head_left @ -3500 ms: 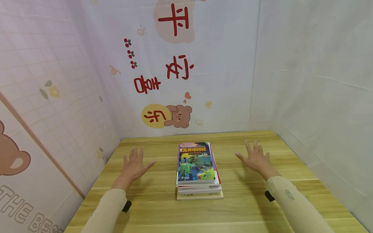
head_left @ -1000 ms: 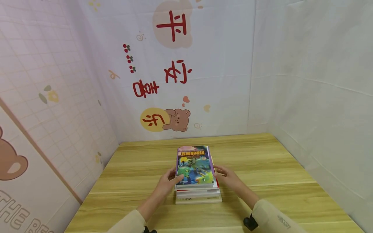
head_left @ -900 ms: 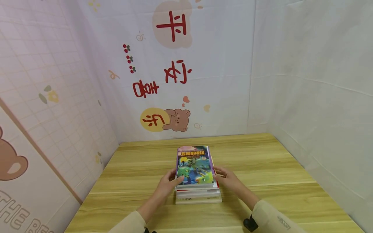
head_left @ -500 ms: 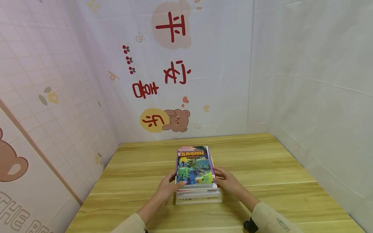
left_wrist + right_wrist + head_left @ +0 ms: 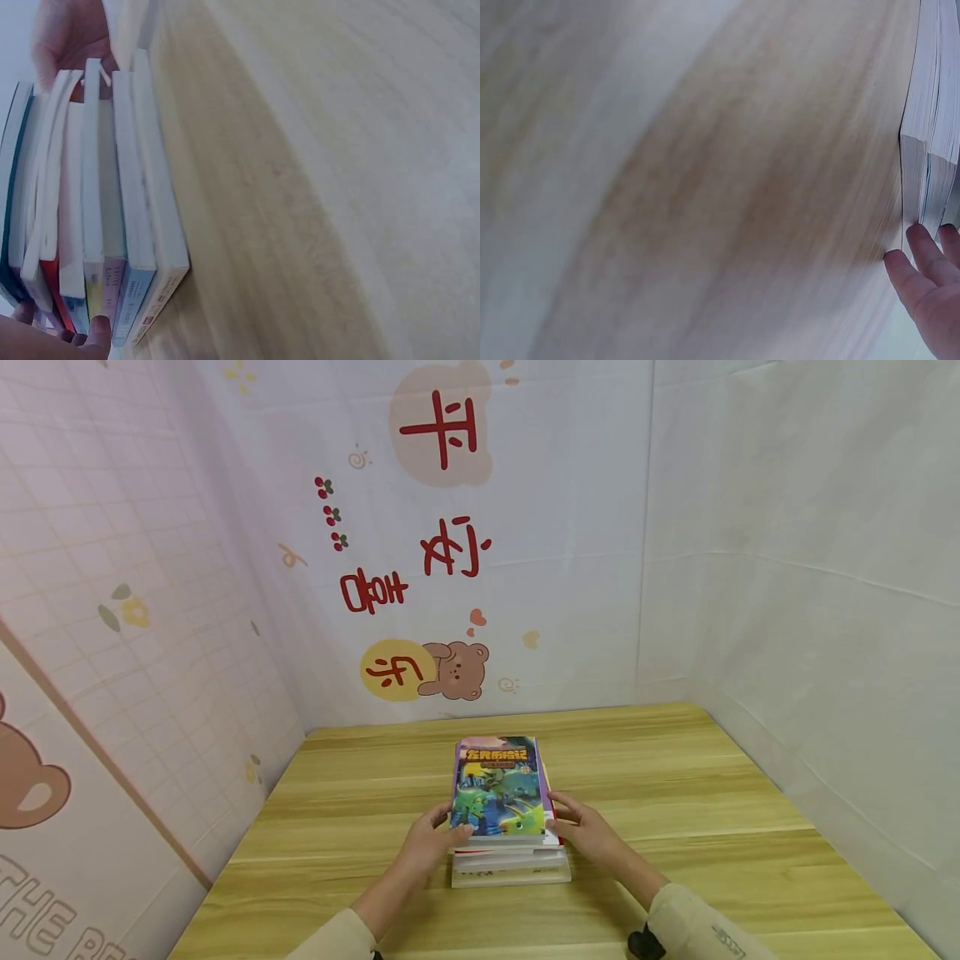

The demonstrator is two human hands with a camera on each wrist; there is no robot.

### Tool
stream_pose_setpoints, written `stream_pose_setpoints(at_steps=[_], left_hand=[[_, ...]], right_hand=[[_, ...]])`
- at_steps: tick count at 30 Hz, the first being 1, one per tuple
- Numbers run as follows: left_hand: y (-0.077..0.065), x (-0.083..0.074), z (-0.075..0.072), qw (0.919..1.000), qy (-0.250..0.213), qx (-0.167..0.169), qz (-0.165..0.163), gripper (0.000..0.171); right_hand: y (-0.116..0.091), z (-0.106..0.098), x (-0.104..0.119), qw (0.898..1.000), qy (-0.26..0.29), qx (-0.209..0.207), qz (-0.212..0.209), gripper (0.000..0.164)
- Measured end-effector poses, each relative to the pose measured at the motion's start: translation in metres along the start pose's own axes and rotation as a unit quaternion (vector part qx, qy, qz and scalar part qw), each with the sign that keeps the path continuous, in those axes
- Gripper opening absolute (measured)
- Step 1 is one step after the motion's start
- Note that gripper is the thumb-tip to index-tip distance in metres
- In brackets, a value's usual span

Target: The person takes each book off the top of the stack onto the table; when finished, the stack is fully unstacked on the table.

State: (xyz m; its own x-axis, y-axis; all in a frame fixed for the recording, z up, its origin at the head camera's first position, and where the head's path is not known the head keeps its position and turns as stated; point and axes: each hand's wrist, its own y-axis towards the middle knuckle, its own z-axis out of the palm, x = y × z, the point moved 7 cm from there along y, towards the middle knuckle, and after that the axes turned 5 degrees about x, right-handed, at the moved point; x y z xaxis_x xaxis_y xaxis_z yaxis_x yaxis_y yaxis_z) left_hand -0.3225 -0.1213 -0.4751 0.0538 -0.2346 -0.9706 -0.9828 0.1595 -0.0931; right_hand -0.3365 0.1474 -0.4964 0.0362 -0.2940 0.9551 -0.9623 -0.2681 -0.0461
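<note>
A stack of several books stands on the wood-grain table (image 5: 360,827). The topmost is a comic book (image 5: 498,789) with dinosaurs on its cover. My left hand (image 5: 429,842) holds it at its near left corner, thumb over the cover and fingers down the left side. In the left wrist view, its fingertips lie against the spines (image 5: 124,300). On the opposite side, my right hand (image 5: 588,831) touches the stack's right edge. Its extended fingers (image 5: 907,281) meet the page edges (image 5: 915,176) of the lower books in the right wrist view.
White cloth walls surround the table, a back wall (image 5: 555,568) with red characters and a bear, plus side walls at left (image 5: 150,635) and right (image 5: 825,652). The lower books (image 5: 510,872) jut out toward me beneath the comic.
Both hands have come in from either side of the table to the stack. In the last half second the comic book has slid slightly left, baring more purple edge at its right.
</note>
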Motion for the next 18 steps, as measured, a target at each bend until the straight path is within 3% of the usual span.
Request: stream_pose_setpoints(at_steps=[4, 8, 14, 18], left_hand=[[0.002, 0.000, -0.006, 0.9996, -0.017, -0.014, -0.019, 0.063], [0.002, -0.002, -0.012, 0.9990, -0.039, -0.016, -0.010, 0.061], [-0.002, -0.002, -0.021, 0.9945, -0.104, 0.009, 0.010, 0.063], [-0.003, 0.001, -0.025, 0.9852, -0.167, 0.032, 0.017, 0.062]], right_hand=[[0.000, 0.000, 0.001, 1.000, 0.000, 0.000, -0.008, 0.056], [0.000, 0.000, 0.002, 1.000, -0.003, 0.001, -0.016, 0.057], [0.000, 0.001, 0.002, 1.000, -0.016, -0.006, -0.001, 0.057], [0.000, 0.001, 0.001, 1.000, -0.018, -0.008, 0.006, 0.057]])
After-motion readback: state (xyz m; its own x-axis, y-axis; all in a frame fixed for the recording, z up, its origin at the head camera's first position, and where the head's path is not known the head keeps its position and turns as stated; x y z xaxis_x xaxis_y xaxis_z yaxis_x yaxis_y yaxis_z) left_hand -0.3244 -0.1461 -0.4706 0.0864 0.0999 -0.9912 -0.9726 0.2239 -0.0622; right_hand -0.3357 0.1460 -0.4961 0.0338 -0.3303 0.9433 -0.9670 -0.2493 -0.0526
